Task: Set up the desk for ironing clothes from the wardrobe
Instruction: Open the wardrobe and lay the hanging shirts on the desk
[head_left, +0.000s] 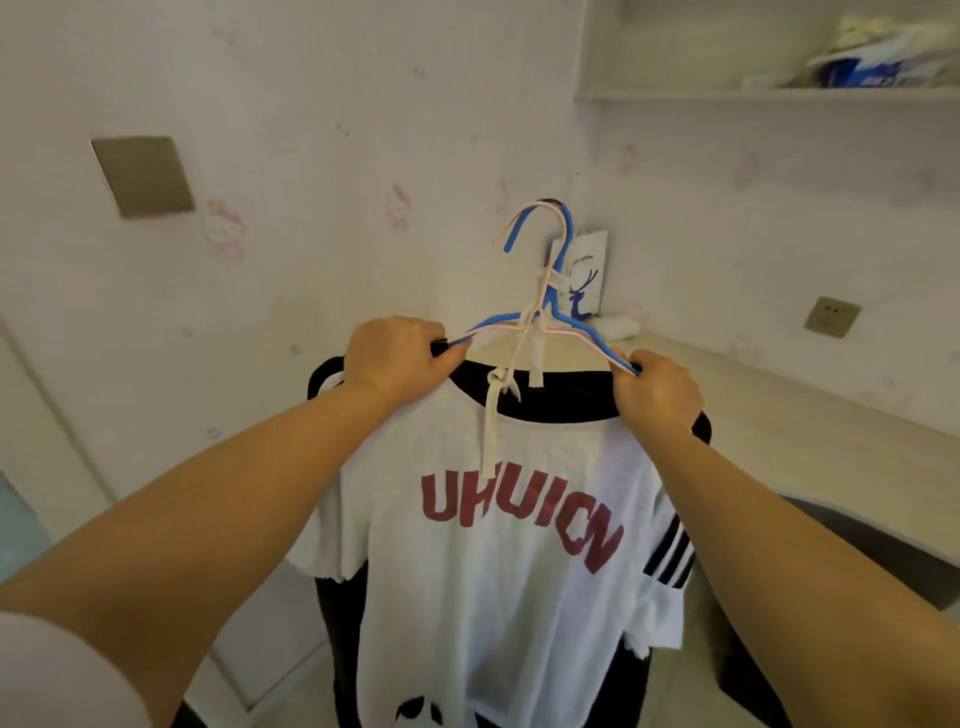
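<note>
Head view: your left hand (400, 358) and right hand (657, 392) have fingers pinching the shoulders of the white T-shirt (498, 571) on its blue hanger (550, 306), held up before the tabletop (779, 415). Keep the hangers level and lower it flat there.

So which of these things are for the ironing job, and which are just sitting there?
For the job:
- white T-shirt with red letters
- blue hanger and pink hanger, hooks together
- left hand and right hand, gripping the shoulders
- desk

Just sitting there:
- paper bag with a deer in the corner
- packets on the shelf
- wall socket
</note>
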